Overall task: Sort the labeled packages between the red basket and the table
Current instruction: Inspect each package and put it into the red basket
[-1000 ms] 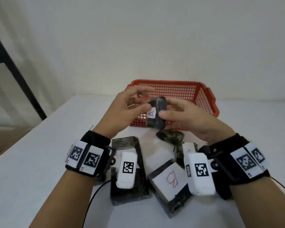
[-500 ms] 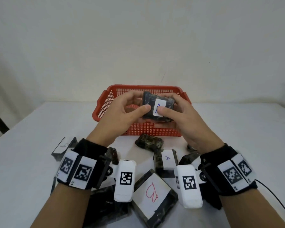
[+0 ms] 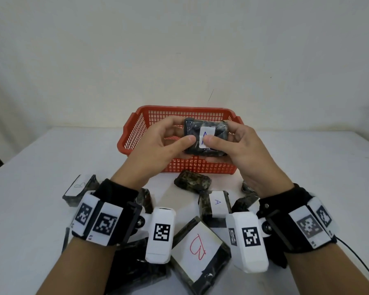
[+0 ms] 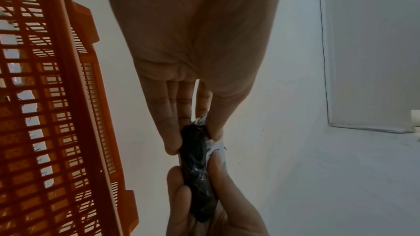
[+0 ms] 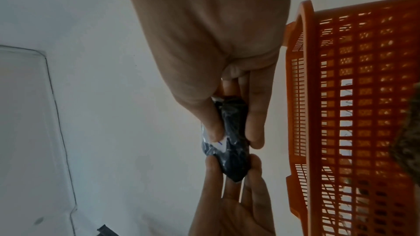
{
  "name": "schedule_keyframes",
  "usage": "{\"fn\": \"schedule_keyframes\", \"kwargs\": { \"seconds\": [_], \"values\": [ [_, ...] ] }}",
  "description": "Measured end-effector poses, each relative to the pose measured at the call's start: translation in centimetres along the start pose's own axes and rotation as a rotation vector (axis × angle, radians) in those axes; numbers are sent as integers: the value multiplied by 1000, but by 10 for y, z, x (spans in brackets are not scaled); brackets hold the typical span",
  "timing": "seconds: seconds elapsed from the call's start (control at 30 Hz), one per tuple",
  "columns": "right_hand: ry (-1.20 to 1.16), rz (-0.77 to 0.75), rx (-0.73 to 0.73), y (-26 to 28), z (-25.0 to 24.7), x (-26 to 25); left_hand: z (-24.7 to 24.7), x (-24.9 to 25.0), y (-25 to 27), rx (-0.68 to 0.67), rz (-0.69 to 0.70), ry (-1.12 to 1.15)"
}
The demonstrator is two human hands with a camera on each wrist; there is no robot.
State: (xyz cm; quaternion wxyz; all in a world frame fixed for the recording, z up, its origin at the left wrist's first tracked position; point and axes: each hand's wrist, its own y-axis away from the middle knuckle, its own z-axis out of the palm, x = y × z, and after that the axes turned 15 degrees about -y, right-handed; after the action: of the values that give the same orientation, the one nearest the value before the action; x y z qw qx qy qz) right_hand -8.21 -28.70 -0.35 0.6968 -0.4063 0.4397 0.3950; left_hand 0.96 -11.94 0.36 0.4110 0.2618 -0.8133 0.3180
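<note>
Both hands hold one dark wrapped package (image 3: 207, 137) with a white label marked A, above the near side of the red basket (image 3: 134, 126). My left hand (image 3: 164, 143) pinches its left end, thumb on the front. My right hand (image 3: 234, 145) pinches its right end, thumb on the label. In the left wrist view the package (image 4: 197, 164) shows edge-on between thumb and fingers; the right wrist view shows the package (image 5: 234, 143) the same way. On the table lie a package marked A (image 3: 216, 204), a large one marked B (image 3: 197, 249) and another labeled one (image 3: 79, 187).
An unlabeled mottled package (image 3: 192, 180) lies just in front of the basket. More dark packages sit under my wrists near the front edge. The white table (image 3: 307, 177) stretches bare to the right and left. A pale wall stands behind the basket.
The package has turned so its A label faces me and both hands have lifted it slightly toward the basket. The view has shifted to centre the basket.
</note>
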Motion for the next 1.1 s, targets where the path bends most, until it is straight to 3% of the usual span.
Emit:
{"fn": "schedule_keyframes", "kwargs": {
  "seconds": [0.37,0.53,0.77,0.93,1.1],
  "values": [
    [148,278,-100,2,-3,-6,-13,-9,-1,-4,74,-35],
    [134,255,-72,2,5,0,-6,-7,0,14,181,-130],
    [128,182,8,-3,0,5,-1,-9,-1,-9,201,-118],
    [211,127,-12,-3,-5,6,-5,-10,1,-47,154,-80],
    [252,40,-88,-2,-9,3,-4,-11,-1,-44,-79,-82]
  ]
}}
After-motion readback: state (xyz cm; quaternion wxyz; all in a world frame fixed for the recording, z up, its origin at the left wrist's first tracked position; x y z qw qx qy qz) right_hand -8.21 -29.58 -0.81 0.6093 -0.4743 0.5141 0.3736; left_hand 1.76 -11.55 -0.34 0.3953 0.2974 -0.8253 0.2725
